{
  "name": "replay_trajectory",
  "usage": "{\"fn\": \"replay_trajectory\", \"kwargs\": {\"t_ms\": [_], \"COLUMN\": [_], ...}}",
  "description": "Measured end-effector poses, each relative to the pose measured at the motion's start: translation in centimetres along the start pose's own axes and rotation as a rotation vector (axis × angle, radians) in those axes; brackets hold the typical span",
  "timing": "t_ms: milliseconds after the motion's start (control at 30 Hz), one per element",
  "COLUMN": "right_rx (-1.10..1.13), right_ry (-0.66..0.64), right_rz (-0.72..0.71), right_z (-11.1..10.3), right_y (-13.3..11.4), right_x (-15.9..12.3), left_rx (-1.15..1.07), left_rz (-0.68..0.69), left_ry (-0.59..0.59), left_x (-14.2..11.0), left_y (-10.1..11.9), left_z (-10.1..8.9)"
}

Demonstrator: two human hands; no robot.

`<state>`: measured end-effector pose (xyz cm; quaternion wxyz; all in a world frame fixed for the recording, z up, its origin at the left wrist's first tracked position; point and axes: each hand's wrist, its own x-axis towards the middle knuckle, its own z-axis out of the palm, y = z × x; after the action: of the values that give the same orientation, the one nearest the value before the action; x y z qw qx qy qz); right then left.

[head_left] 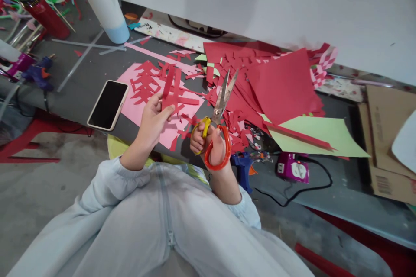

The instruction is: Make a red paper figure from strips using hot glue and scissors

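My left hand [157, 119] pinches a piece of red paper [172, 88] cut into several strips, held above a pink sheet [133, 114]. To its right, my right hand [211, 143] has its fingers through the yellow and red handles of a pair of scissors [219, 106]. The blades point away from me and stand slightly apart, with no paper between them. Red cut-out shapes [146, 82] lie on the pink sheet just beyond my left hand. Scraps of red paper [235, 127] are heaped beside and behind the scissors.
A phone [108, 104] lies left of the pink sheet. A white and blue bottle [105, 11] and a red bottle [45, 15] stand at the back left. Red sheets [282, 84] and a light green sheet [318, 132] lie right. A blue glue gun [242, 171] sits near the front edge.
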<state>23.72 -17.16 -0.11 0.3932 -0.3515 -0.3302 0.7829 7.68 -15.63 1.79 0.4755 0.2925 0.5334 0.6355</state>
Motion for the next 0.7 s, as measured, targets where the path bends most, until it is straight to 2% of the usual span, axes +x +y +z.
{"fn": "replay_trajectory", "kwargs": {"t_ms": [100,267,467,700], "right_rx": [-0.043,-0.188,-0.194,-0.122], "right_ry": [-0.096,-0.331,-0.333,-0.321], "right_rz": [0.011,0.089,0.189,0.178], "right_z": [-0.3,-0.9,-0.9,-0.9], "right_y": [0.1,0.6,0.8,1.1], "right_x": [-0.5,-1.6,-1.3,-1.1], "left_rx": [0.042,0.074,0.201,0.392], "left_rz": [-0.01,0.007,0.037,0.123], "left_ry": [0.004,-0.001,-0.05,-0.05], "left_x": [0.2,0.4,0.8,0.8], "left_y": [-0.1,0.0,0.3,0.9], "left_z": [0.0,-0.2,-0.9,-1.9]}}
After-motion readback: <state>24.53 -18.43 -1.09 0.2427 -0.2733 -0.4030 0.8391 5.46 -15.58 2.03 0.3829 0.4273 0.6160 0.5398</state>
